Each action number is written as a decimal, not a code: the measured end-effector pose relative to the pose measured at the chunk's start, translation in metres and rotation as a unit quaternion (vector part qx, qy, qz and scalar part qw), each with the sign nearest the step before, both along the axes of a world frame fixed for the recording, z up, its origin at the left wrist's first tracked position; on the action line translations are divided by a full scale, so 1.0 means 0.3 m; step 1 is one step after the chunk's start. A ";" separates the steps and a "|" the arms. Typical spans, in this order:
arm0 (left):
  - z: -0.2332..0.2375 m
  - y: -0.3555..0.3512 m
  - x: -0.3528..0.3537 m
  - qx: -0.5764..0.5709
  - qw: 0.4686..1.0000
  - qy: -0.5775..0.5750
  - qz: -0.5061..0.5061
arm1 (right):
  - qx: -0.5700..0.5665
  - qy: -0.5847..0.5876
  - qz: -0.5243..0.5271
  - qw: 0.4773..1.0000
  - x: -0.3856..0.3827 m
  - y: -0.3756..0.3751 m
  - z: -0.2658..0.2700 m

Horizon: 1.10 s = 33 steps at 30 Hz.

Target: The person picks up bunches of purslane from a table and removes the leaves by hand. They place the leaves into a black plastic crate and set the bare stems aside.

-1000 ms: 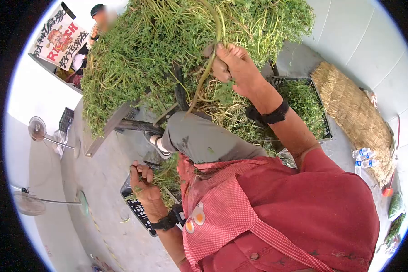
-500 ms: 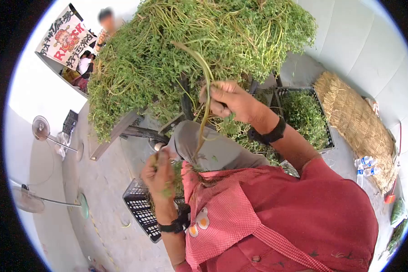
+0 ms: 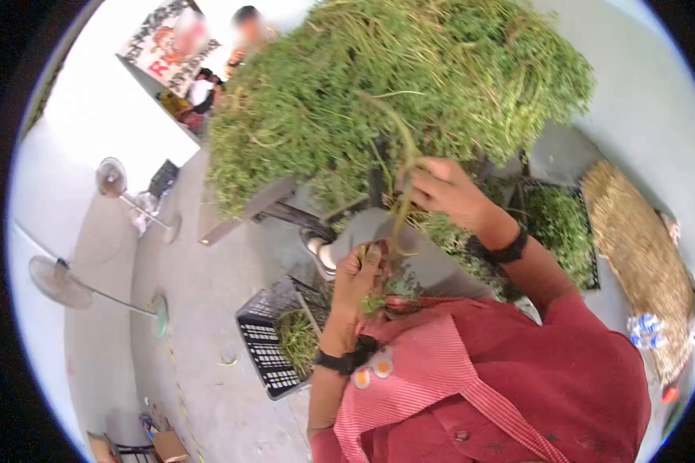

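Observation:
My right hand (image 3: pixel 449 194) is closed on a long pale-green plant stem (image 3: pixel 400 127), whose upper end rises in front of the heap of leafy greens (image 3: pixel 409 69). The stem's lower end hangs down over my grey trouser leg, close to my left hand. My left hand (image 3: pixel 357 276) is closed, fingertips pinched together, with a leafy sprig (image 3: pixel 374 302) showing below the fingers. Loose leaf bits lie on my lap and on the red checked apron (image 3: pixel 409 370).
A black crate (image 3: pixel 269 378) holding some stems stands on the floor at left. Another crate (image 3: pixel 594 255) full of greens is at right, beside a rolled straw mat (image 3: pixel 641 262) and water bottles (image 3: pixel 645 330). Two fans (image 3: pixel 62 282) stand at left. A person (image 3: pixel 249 35) is at the back.
The view has shifted, so the scene sits further right and lower. My left hand has come closer to my right hand and the lower end of the stem.

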<state>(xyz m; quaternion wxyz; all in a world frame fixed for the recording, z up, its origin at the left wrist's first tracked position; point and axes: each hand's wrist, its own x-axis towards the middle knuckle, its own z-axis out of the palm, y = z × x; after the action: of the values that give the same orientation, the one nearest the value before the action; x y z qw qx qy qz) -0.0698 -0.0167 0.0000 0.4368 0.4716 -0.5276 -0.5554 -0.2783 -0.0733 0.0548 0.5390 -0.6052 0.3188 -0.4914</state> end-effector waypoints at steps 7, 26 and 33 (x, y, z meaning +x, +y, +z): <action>0.074 0.030 0.258 -0.096 0.953 0.264 0.117 | -0.168 0.195 -0.150 0.955 -0.272 -0.092 -0.177; 0.019 0.067 0.288 -0.072 0.926 0.340 0.151 | -0.083 0.359 -0.272 0.889 -0.406 -0.389 -0.646; -0.008 0.054 0.208 -0.046 0.924 0.357 0.129 | 0.033 0.213 -0.110 0.970 -0.023 -0.138 -0.207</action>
<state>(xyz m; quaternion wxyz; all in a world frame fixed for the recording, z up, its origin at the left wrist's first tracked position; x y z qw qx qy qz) -0.0074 -0.0004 -0.0024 0.6853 0.2860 -0.2963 -0.6007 -0.2853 -0.1146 -0.0073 0.4208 -0.6394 0.5066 -0.3968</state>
